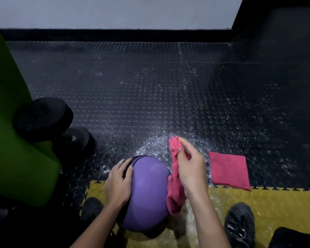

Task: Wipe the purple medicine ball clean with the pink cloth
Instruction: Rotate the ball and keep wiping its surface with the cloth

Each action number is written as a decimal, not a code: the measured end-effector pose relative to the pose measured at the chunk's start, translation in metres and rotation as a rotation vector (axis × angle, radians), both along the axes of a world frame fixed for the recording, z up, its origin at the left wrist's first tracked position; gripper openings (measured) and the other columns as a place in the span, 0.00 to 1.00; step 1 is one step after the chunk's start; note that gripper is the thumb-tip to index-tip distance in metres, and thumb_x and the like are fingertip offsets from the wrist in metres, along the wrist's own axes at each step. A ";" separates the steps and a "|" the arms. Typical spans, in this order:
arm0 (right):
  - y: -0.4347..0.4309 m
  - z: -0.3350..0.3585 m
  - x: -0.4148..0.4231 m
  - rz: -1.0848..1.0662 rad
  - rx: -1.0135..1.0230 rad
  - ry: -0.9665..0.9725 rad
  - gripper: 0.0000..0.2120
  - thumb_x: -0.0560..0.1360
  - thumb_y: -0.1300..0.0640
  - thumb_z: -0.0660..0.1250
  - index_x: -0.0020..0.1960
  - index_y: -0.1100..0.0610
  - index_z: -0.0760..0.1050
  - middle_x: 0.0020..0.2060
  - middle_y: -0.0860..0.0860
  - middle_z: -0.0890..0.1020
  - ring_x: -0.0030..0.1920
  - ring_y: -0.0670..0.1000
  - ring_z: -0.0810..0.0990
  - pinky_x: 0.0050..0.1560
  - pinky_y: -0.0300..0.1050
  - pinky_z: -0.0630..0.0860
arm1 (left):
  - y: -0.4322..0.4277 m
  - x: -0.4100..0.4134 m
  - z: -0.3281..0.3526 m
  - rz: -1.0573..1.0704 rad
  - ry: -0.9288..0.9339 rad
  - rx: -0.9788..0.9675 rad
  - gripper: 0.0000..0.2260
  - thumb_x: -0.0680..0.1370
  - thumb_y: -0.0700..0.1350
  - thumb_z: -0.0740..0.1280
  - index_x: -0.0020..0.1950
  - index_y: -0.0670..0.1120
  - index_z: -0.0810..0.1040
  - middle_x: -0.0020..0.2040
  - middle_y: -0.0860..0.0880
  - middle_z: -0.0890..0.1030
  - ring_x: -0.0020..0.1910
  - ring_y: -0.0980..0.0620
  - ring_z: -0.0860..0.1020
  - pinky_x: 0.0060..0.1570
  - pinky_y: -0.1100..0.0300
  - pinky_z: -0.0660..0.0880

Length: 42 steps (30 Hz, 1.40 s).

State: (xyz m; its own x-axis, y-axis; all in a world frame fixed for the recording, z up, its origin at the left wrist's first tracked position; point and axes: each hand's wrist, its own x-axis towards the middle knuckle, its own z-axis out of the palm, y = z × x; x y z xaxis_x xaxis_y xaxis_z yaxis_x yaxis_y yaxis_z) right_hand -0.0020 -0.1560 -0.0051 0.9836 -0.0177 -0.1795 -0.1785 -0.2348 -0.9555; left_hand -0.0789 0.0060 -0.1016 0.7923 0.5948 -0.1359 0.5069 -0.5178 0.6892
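We're on our one view, the wide-angle head camera, peering steeply down from close above the yellow floor tiles (275, 199) and forward across the black studded floor (150, 86) to the pale wall (114, 11).

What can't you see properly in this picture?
All in the head view:
- Purple medicine ball: the underside is hidden by the ball itself, the left side by the left hand, and the right edge by the pink cloth.
- Pink cloth: its middle is hidden by the right hand, whose fingers grip it.
- Dumbbell: too dark to make out any markings.
- Green mat: cut off by the left edge.
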 end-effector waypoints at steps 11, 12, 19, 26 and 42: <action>0.016 -0.100 -0.024 0.104 -0.208 0.201 0.14 0.79 0.51 0.57 0.62 0.46 0.74 0.58 0.46 0.79 0.60 0.48 0.75 0.55 0.39 0.68 | 0.011 -0.005 -0.009 -0.012 -0.050 -0.043 0.33 0.68 0.66 0.48 0.66 0.54 0.75 0.68 0.53 0.72 0.69 0.53 0.67 0.69 0.53 0.61; 0.022 -0.094 -0.028 0.132 -0.243 0.120 0.15 0.78 0.49 0.57 0.63 0.47 0.74 0.60 0.44 0.77 0.63 0.47 0.73 0.60 0.39 0.66 | 0.011 -0.004 -0.010 -0.018 -0.048 -0.041 0.33 0.68 0.66 0.48 0.66 0.54 0.75 0.68 0.52 0.73 0.69 0.52 0.67 0.69 0.53 0.61; 0.033 -0.090 -0.017 0.362 -0.472 0.057 0.17 0.77 0.43 0.56 0.65 0.41 0.69 0.65 0.40 0.71 0.69 0.46 0.63 0.68 0.52 0.62 | 0.013 -0.006 -0.010 -0.014 -0.080 -0.056 0.33 0.68 0.65 0.49 0.65 0.52 0.75 0.68 0.52 0.73 0.69 0.52 0.67 0.70 0.54 0.61; 0.033 -0.078 -0.017 0.297 -0.402 0.168 0.15 0.78 0.48 0.57 0.64 0.44 0.71 0.63 0.39 0.73 0.65 0.45 0.69 0.65 0.48 0.64 | 0.004 -0.001 -0.009 -0.035 -0.076 0.013 0.28 0.72 0.62 0.51 0.65 0.52 0.76 0.67 0.52 0.74 0.68 0.51 0.68 0.68 0.53 0.63; 0.059 -0.055 -0.042 0.482 -0.465 0.147 0.18 0.79 0.47 0.54 0.68 0.42 0.65 0.70 0.35 0.62 0.74 0.47 0.49 0.66 0.69 0.47 | 0.013 0.000 -0.011 -0.070 -0.091 -0.028 0.29 0.72 0.60 0.52 0.64 0.48 0.77 0.66 0.49 0.75 0.68 0.49 0.70 0.69 0.49 0.63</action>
State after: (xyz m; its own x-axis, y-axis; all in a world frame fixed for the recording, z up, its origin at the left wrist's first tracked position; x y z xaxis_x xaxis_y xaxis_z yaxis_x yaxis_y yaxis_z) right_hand -0.0437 -0.0965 -0.0603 0.8672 0.3082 -0.3912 -0.0713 -0.7006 -0.7100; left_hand -0.0789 0.0193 -0.1126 0.8415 0.5347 -0.0776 0.4052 -0.5296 0.7452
